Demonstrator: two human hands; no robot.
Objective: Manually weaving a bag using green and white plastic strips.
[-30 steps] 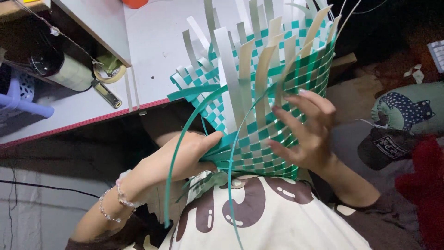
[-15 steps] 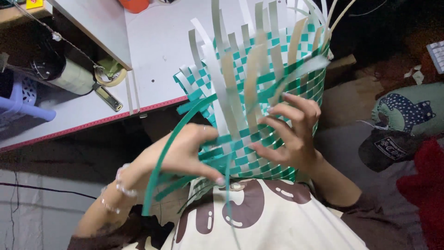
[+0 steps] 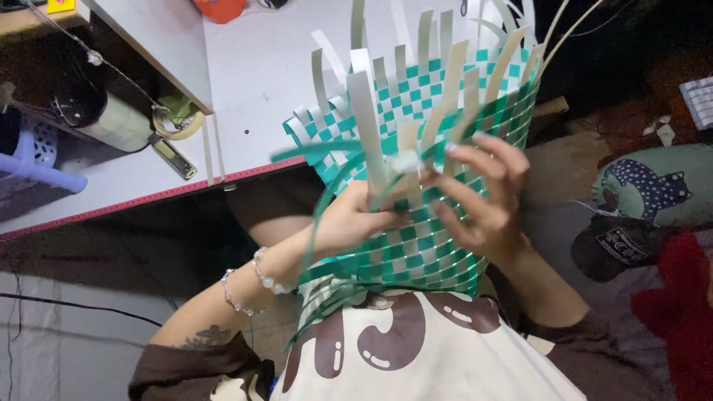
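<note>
A half-woven basket (image 3: 423, 245) of green and white plastic strips rests against my chest, its loose strip ends sticking up over the table edge. My left hand (image 3: 353, 219), with bead bracelets at the wrist, grips the weave on the basket's left side, and a long green strip (image 3: 316, 215) curves down past it. My right hand (image 3: 475, 200) presses on the front of the basket, its fingertips pinching a white strip (image 3: 405, 165) near the middle. Both hands touch the basket.
A white table with a red edge (image 3: 245, 96) lies ahead. A roll of tape (image 3: 182, 122) and a dark tool sit on a shelf at the left, beside a purple basket (image 3: 30, 160). Printed cushions (image 3: 653, 189) and red cloth lie at the right.
My left hand has slid up the basket's left side toward my right hand. The long green strip has swung leftward, and my right fingers have closed on a white strip.
</note>
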